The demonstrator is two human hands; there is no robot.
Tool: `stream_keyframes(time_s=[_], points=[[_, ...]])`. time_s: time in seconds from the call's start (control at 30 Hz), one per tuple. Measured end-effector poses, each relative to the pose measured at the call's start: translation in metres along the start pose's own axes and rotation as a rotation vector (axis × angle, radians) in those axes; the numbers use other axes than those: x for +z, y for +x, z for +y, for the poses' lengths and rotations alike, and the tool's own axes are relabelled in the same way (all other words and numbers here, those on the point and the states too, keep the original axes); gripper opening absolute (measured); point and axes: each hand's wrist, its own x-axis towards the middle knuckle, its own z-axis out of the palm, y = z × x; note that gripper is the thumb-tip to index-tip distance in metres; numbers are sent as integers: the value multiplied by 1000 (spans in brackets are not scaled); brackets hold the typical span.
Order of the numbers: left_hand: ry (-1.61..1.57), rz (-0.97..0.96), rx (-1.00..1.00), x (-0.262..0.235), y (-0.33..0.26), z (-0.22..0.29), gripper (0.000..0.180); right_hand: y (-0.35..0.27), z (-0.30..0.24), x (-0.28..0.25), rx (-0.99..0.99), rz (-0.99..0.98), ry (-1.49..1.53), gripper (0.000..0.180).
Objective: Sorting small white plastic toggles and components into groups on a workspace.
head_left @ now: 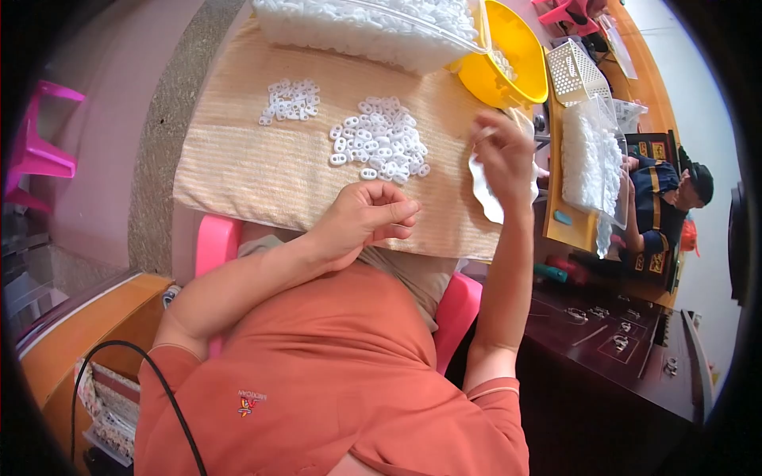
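My left hand [369,216] rests on the woven tan mat [238,159] with its fingers curled shut; nothing shows in it. Just beyond it lies a loose pile of small white plastic rings [379,147]. A smaller pile of the same rings [290,101] sits further left. My right hand [504,155] is raised at the mat's right edge, fingers pinched on a small white piece [486,133]. A white dish [482,193] lies under that hand, partly hidden by it.
A clear tub of white pieces [365,28] and a yellow bowl [508,59] stand at the far edge. To the right are a white basket [575,71], a clear bag of white parts [591,159] and a seated person [663,202]. A dark table [619,349] is at lower right and a pink stool [40,147] at left.
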Motion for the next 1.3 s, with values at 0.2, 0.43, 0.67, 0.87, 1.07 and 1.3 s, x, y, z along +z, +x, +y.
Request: stream_keyframes(time_s=[0.2, 0.43, 0.67, 0.87, 1.07, 1.3], points=[[100, 77, 63, 1, -3, -6, 14, -47, -18, 35, 5, -161, -113, 16], [1301, 582, 1028, -26, -11, 73, 12, -82, -18, 22, 4, -75, -75, 14], [1772, 790, 828, -74, -19, 102, 16, -109, 8, 9, 52, 29, -45, 13], [1862, 738, 799, -75, -15, 98, 12, -114, 12, 5, 71, 49, 18, 13], [1936, 700, 886, -75, -11, 95, 10, -119, 15, 6, 82, 41, 79, 13], [2006, 690, 1017, -73, -11, 97, 6, -120, 10, 1, 135, 76, 88, 11]])
